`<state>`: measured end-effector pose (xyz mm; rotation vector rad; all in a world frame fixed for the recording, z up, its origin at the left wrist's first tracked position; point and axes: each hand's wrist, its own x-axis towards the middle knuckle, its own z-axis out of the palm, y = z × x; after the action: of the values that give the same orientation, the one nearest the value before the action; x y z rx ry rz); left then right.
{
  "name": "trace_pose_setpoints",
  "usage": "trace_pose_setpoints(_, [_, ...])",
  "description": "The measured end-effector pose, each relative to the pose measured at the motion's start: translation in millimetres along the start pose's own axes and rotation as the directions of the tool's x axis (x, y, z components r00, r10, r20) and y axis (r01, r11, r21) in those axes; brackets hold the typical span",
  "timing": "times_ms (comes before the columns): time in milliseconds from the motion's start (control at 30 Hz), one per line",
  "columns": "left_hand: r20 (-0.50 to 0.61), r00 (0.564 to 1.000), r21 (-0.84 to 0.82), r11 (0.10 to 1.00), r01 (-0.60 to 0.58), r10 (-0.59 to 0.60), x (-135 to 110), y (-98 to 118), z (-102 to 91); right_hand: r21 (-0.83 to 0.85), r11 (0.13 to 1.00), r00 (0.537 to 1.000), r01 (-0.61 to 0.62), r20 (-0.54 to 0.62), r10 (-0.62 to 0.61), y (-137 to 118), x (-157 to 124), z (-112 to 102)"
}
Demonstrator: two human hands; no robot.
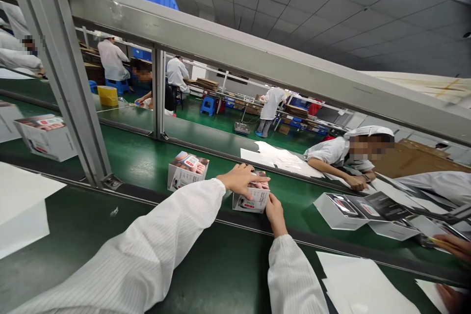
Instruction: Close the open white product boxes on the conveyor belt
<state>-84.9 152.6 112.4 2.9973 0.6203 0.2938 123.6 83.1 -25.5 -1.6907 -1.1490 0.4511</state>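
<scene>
A small printed product box [250,202] sits on the green conveyor belt in front of me, with white sides and a photo print on top. My left hand [239,180] reaches over its top from the left, fingers across the upper face and thumb down on the front. At the box's right side, my right hand [276,213] grips the edge; some of its fingers are hidden behind the box. To the left stands a similar box [188,170], upright and apart from my hands.
Open boxes [342,211] with devices inside stand on the belt at right. White sheets [364,284] lie on the near right surface. A metal post [68,68] rises at left, and a co-worker [342,152] leans over the far side. Another person's hand [454,245] shows at the right edge.
</scene>
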Motion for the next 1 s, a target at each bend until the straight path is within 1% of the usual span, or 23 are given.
trace_pose_setpoints(33, [0.002,1.0,0.009,1.0,-0.013,0.013,0,1,1.3,-0.043,0.999,1.0,-0.004,-0.006,0.003,1,-4,-2])
trace_pose_setpoints(100, [0.025,0.999,0.024,0.999,-0.042,0.041,1,4,3.4,-0.058,0.998,1.0,0.007,-0.007,-0.007,3,-14,-7])
trace_pose_setpoints(233, [0.084,0.996,0.051,0.998,-0.049,0.044,1,5,2.6,0.059,0.998,0.998,0.025,-0.055,-0.022,6,-37,-14])
trace_pose_setpoints(333, [0.087,0.995,0.04,0.998,-0.044,0.041,-4,1,-0.3,0.159,0.987,0.997,0.028,-0.077,-0.016,7,-49,-18])
trace_pose_setpoints(500, [0.096,0.995,0.019,1.0,-0.015,0.013,-14,-7,-4.5,0.225,0.974,0.996,0.02,-0.089,0.0,7,-55,-19])
trace_pose_setpoints(633, [0.104,0.994,0.036,0.999,0.018,-0.021,-22,-16,-7.5,0.209,0.977,0.997,0.032,-0.068,-0.018,10,-55,-18])
trace_pose_setpoints(700, [0.084,0.996,0.039,0.999,0.028,-0.032,-27,-16,-9.5,0.195,0.98,0.997,0.046,-0.065,-0.034,11,-55,-17])
trace_pose_setpoints(733, [0.045,0.998,0.042,0.999,0.035,-0.037,-30,-13,-9.7,0.189,0.981,0.997,0.053,-0.069,-0.04,10,-55,-17])
trace_pose_setpoints(800, [-0.085,0.996,0.045,0.998,0.034,-0.03,-37,1,-5.6,0.18,0.981,0.995,0.07,-0.078,-0.056,9,-56,-16])
trace_pose_setpoints(867, [-0.215,0.976,0.023,1.0,-0.014,0.019,-47,25,8.7,0.166,0.982,0.993,0.092,-0.086,-0.079,6,-57,-14])
trace_pose_setpoints(900, [-0.241,0.968,-0.001,0.998,-0.068,0.066,-53,39,20.3,0.157,0.982,0.991,0.11,-0.088,-0.097,5,-58,-13])
trace_pose_setpoints(933, [-0.241,0.964,-0.041,0.991,-0.129,0.115,-60,52,34.3,0.148,0.981,0.989,0.127,-0.09,-0.115,4,-58,-12])
trace_pose_setpoints(1000, [-0.171,0.963,-0.157,0.959,-0.234,0.207,-73,73,65.3,0.134,0.98,0.986,0.15,-0.097,-0.137,4,-59,-9])
